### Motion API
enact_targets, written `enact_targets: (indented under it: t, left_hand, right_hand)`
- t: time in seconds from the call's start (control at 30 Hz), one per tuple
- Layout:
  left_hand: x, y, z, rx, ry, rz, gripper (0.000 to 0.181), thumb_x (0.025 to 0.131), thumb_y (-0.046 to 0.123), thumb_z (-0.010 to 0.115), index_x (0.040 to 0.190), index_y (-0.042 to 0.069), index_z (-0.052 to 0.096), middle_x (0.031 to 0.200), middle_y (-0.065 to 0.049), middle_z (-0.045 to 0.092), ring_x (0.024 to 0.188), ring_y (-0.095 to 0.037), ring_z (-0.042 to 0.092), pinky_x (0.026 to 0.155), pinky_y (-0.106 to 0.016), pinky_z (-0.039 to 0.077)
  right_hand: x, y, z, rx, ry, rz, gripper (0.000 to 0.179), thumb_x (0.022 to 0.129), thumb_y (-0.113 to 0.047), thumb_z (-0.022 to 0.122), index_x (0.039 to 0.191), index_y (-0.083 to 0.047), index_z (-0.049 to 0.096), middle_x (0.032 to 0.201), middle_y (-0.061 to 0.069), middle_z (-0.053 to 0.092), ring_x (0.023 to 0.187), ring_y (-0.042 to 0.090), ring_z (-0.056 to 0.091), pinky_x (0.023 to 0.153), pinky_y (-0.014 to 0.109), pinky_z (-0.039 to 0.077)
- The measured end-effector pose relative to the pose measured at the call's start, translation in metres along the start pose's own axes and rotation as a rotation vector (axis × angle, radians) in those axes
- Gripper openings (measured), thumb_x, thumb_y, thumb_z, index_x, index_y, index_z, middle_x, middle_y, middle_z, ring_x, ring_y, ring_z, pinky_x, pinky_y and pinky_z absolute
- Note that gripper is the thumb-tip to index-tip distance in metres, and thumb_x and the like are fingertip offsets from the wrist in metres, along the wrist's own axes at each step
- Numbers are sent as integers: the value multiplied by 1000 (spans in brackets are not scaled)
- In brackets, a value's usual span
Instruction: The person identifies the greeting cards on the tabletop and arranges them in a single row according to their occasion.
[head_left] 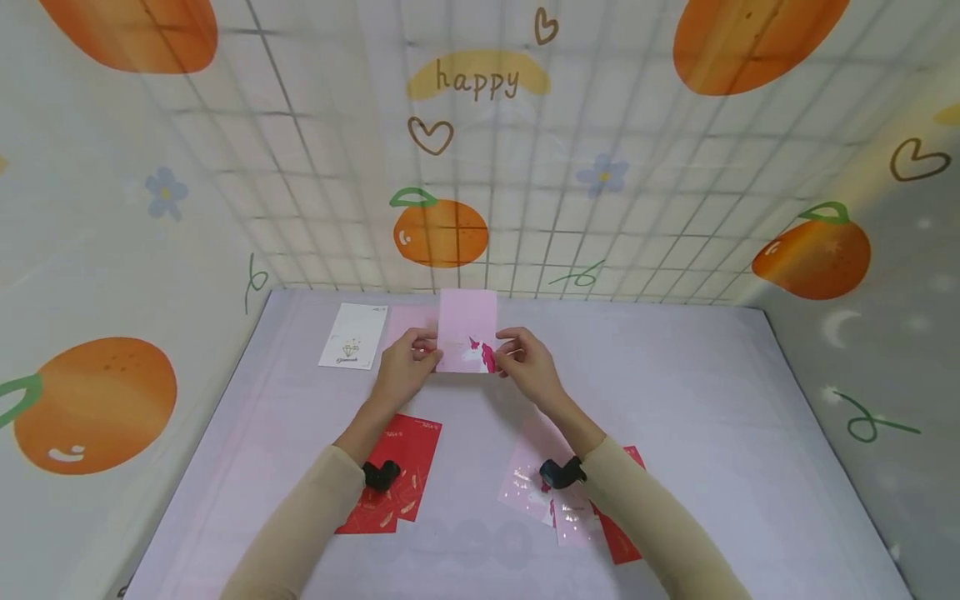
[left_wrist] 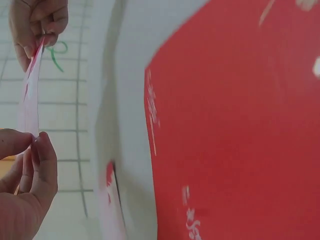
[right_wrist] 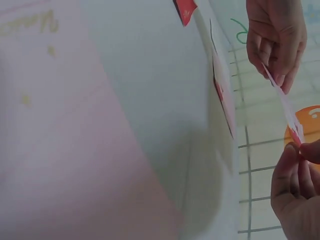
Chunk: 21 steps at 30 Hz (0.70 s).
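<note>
A pink card [head_left: 467, 317] with a magenta and white unicorn print near its lower edge is held up at the back of the table. My left hand [head_left: 403, 371] pinches its left edge between thumb and fingers. On the opposite edge, my right hand [head_left: 531, 367] pinches it near the print. Seen edge-on in the left wrist view, the card [left_wrist: 31, 95] is thin and slightly bowed between both hands. Behind my left hand lies another pink card [head_left: 408, 319], partly hidden, beside a white card [head_left: 352, 337] with a gold diamond design.
Overlapping red cards [head_left: 420, 454] with gold print lie under my left forearm. Below my right wrist are pink cards [head_left: 528, 487] and a red card [head_left: 622, 537], partly covered by the sleeve. A fabric-draped grid wall [head_left: 525, 225] rises behind the table.
</note>
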<state>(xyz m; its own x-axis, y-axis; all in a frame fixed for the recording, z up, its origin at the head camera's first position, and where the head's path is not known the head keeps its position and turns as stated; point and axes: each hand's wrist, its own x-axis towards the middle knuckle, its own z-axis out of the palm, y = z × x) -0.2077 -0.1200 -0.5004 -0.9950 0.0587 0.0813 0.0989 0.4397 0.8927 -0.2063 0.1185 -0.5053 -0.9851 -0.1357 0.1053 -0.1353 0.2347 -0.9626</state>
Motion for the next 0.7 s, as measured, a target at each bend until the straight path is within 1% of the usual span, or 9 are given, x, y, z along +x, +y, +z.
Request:
enact_targets:
  t: [0.13, 0.3, 0.43, 0.5, 0.57, 0.7]
  left_hand:
    - [11, -7, -1, 37, -12, -30, 30, 94, 12, 70, 123, 6, 63, 105, -8, 67, 92, -24, 66, 75, -32, 58]
    - [21, -17, 0, 99, -35, -42, 31, 94, 12, 69, 123, 3, 62, 108, -11, 67, 97, -26, 65, 80, -35, 57]
    - [27, -25, 2, 123, -55, -54, 31, 94, 11, 69, 123, 2, 62, 108, -13, 67, 96, -26, 65, 78, -35, 57]
    - [29, -28, 3, 136, -71, -71, 32, 94, 12, 69, 124, 2, 62, 107, -12, 67, 95, -25, 65, 78, -34, 57]
    - [31, -31, 4, 150, -91, -89, 33, 95, 13, 69, 125, 3, 62, 108, -11, 67, 95, -24, 65, 78, -33, 57]
    - [32, -36, 6, 180, -125, -125, 35, 95, 15, 69, 127, 4, 61, 109, -9, 66, 95, -23, 63, 82, -33, 56]
  right_hand:
    - [10, 6, 7, -12, -11, 16, 28, 94, -3, 65, 122, -3, 61, 90, 12, 67, 72, 27, 67, 66, 35, 59]
    - [18, 17, 13, -44, -16, 68, 27, 95, -4, 64, 122, -1, 61, 91, 13, 68, 74, 31, 68, 63, 34, 58]
    - [25, 23, 17, -93, -19, 105, 29, 94, -7, 63, 123, -1, 62, 92, 12, 66, 72, 30, 67, 58, 31, 56]
    - [27, 25, 18, -115, -22, 124, 30, 94, -8, 63, 123, -1, 62, 93, 12, 66, 72, 28, 66, 57, 29, 54]
    - [29, 26, 19, -134, -25, 139, 30, 94, -9, 63, 123, -1, 63, 95, 12, 67, 73, 26, 66, 57, 28, 54]
    - [32, 32, 20, -184, -47, 156, 30, 95, -11, 62, 123, -1, 62, 97, 11, 67, 77, 20, 65, 64, 27, 54]
